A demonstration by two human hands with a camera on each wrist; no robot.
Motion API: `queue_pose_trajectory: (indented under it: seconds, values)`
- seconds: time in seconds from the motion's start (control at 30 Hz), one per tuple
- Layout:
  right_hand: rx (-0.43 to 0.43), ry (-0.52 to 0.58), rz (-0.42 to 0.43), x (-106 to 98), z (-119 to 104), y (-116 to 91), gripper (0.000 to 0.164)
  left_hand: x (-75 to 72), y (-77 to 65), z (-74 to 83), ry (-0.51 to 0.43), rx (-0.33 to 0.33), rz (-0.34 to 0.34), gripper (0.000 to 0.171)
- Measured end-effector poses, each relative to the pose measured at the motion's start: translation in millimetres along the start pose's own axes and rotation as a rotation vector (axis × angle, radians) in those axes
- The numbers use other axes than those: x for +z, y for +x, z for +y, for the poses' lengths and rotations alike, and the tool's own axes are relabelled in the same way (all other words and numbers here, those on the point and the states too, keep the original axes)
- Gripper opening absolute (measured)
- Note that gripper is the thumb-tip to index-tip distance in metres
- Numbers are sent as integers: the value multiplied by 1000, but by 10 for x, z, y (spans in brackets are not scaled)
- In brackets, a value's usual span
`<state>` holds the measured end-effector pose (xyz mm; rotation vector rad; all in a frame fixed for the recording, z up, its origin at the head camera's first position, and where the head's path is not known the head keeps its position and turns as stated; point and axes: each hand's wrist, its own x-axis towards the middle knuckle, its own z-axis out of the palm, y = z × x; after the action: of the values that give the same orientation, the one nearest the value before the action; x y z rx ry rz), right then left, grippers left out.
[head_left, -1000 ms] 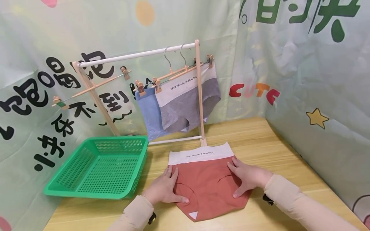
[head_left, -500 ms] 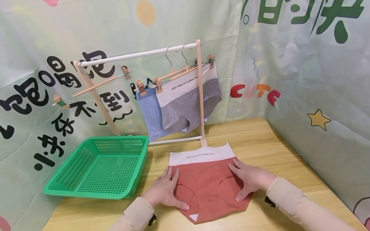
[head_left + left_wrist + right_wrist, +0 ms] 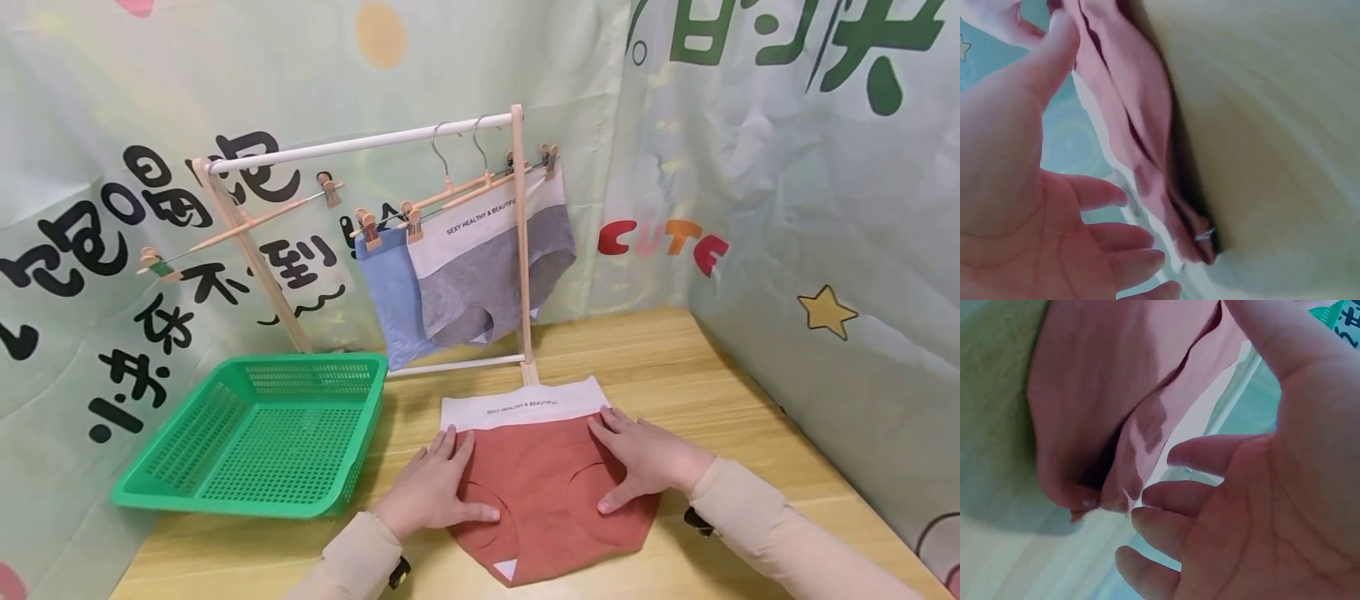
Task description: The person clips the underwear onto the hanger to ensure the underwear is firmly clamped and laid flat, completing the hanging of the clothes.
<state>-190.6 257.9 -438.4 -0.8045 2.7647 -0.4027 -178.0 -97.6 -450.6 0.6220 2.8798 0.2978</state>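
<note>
A pair of rust-red underpants [image 3: 547, 475] with a white printed waistband lies spread flat on the table, waistband toward the rack. My left hand [image 3: 431, 492] rests on its left side, fingers spread, thumb pointing inward over the leg opening. On the opposite side my right hand [image 3: 648, 458] lies in the same way, fingertips just below the waistband. Both wrist views show relaxed, spread fingers beside the red cloth [image 3: 1141, 81], and neither hand grips it.
A green plastic basket [image 3: 348, 467] stands at the left. Behind, a small rack [image 3: 360, 146] carries grey underpants [image 3: 468, 296] and blue underpants [image 3: 393, 292] on clip hangers. Another clip hanger [image 3: 255, 223] hangs at its left end without a garment. A printed cloth backdrop surrounds the table [image 3: 720, 417].
The underpants have slid slightly toward me. My left hand has shifted a little inward to the right, and my right thumb has moved slightly inward over the cloth.
</note>
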Motion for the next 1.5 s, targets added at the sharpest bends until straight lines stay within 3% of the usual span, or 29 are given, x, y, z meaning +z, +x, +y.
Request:
queue_pose_trajectory:
  seconds: [0.23,0.73,0.83,0.9,1.03,1.17,1.3,1.5]
  values:
    - [29,21,-52,20,-32,46,126,78,-27,-5,20,-42,-61,117]
    - [24,21,-67,28,-79,32,125,54,-160,33,59,-49,-47,118]
    - [14,28,-54,22,-78,39,123,-10,-188,49,45,-20,-11,114]
    - [7,28,-41,1,-74,52,119,-90,-202,50,23,33,32,103]
    - [-6,19,-19,-88,-61,98,111,-419,-250,64,-44,145,122,66]
    - [-21,27,-5,-206,-46,140,100,-920,-351,52,-107,198,287,28]
    - [-64,45,27,-303,-27,183,89,-1465,-457,-138,-127,175,497,14]
    - [-120,57,40,-438,-55,301,76,-2171,-602,-736,-105,39,789,12]
